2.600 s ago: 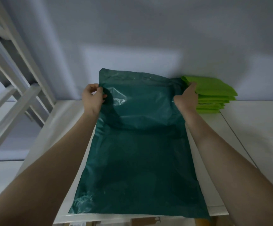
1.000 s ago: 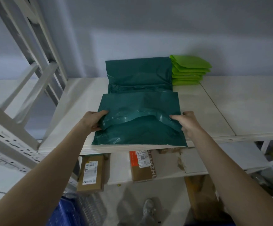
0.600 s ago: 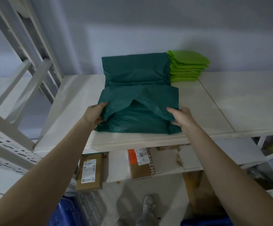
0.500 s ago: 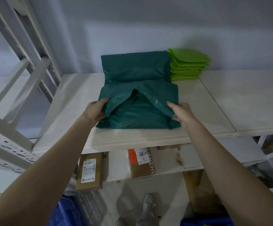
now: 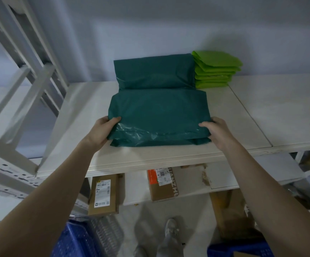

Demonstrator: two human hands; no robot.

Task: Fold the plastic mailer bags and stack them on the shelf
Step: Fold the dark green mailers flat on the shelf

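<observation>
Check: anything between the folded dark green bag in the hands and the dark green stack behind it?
Nothing visible. The folded bag, held by left hand and right hand, lies directly in front of the dark green stack; lime stack sits aside.

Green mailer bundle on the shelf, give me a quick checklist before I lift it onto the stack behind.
1. Left hand grips the bundle's left edge: ok.
2. Right hand grips the right edge: ok.
3. Fold closed, layers lying flat: ok, near edge a little wrinkled.
4. Dark green stack behind has a free top: ok.
5. Lime stack clear of the path: ok, it sits to the right.
6. Bundle fully on the shelf: ok.
</observation>
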